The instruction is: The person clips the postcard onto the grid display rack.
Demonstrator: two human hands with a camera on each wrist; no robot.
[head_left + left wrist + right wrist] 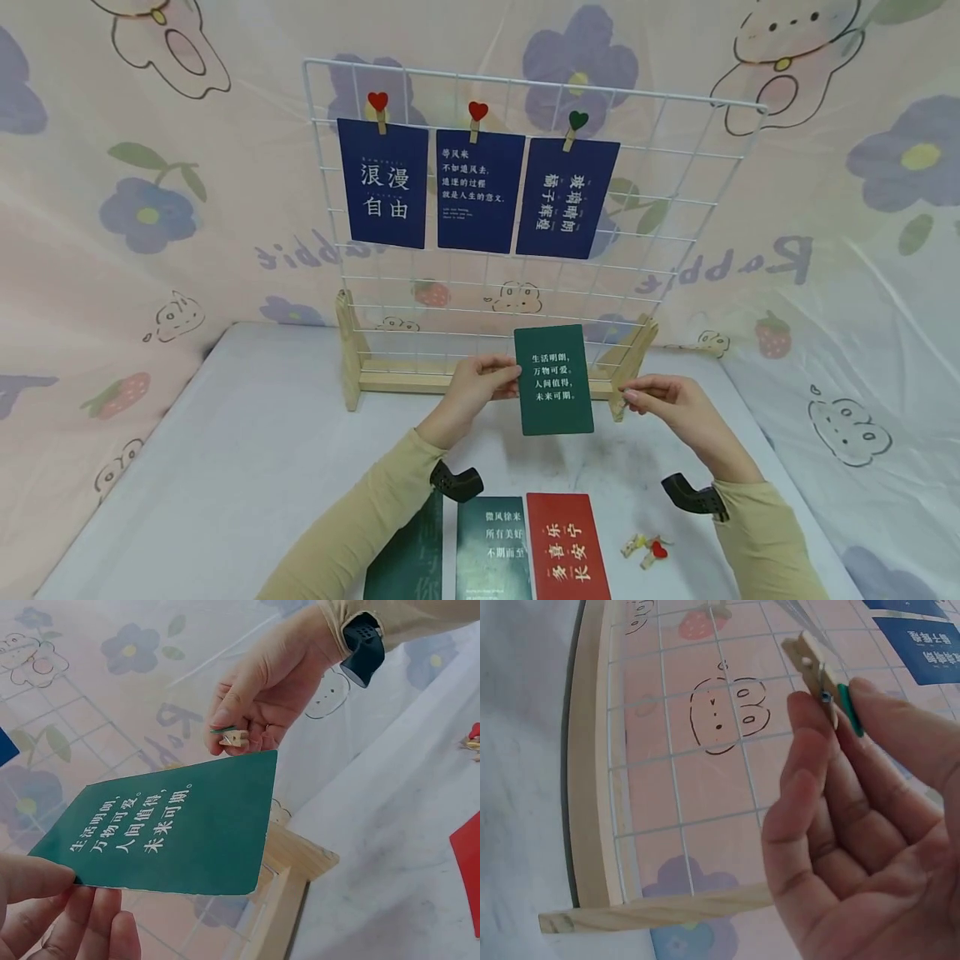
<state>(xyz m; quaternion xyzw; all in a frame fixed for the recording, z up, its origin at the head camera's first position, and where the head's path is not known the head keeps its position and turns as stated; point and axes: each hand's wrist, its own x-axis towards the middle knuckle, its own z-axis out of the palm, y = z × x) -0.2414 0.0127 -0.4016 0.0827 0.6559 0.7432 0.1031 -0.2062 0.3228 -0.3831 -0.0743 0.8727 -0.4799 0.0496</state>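
My left hand [480, 387] pinches the left edge of a green card [555, 382] with white lettering, held up in front of the rack's wooden base. The thumb lies on the printed face in the left wrist view. To the right of the card, my right hand [675, 408] pinches a small wooden clothespin [814, 675] with a green piece on it, between thumb and fingers. Behind both hands stands a white wire grid rack [525, 81]. Three dark blue cards hang on it: left [386, 225], middle [480, 233] and right [555, 242], each under a heart clothespin.
On the white table [247, 467] lie a dark green card [405, 554], a grey-green card [491, 533] and a red card [562, 542]. Several small clothespins [651, 550] lie right of them. Wooden feet [348, 358] support the rack, and a patterned cloth [247, 208] hangs behind it.
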